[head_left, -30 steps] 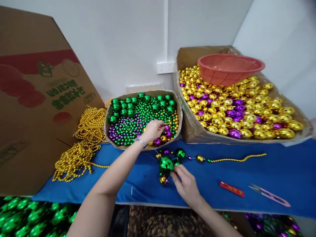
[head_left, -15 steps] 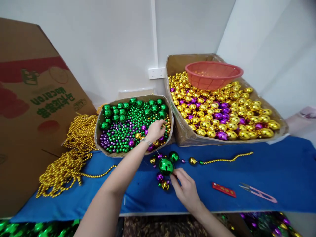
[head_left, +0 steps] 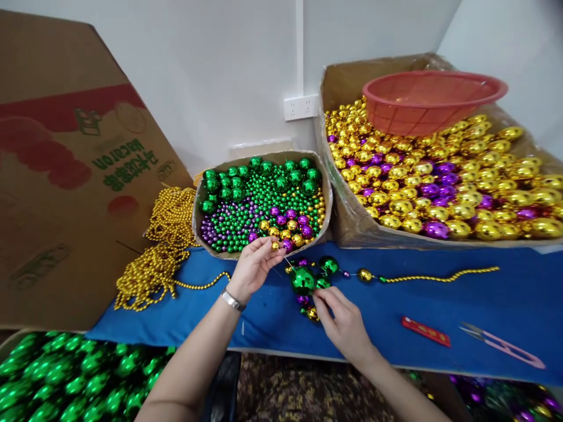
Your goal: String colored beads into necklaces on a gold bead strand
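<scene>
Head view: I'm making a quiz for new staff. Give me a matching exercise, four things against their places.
Things:
1 red basket
2 pink snips
3 gold bead strands
4 big green ball

Places:
A between the left hand and right hand
B on the gold balls in the big box
C right end of the blue cloth
D left of the small box

Pairs: 1-B, 2-C, 3-D, 4-A

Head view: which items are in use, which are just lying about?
In use: left hand pinching a small gold bead; right hand on the bead strand; mixed-bead box.
Lying about: red basket, gold-ball box, loose gold strands, scissors, flat red item.
</scene>
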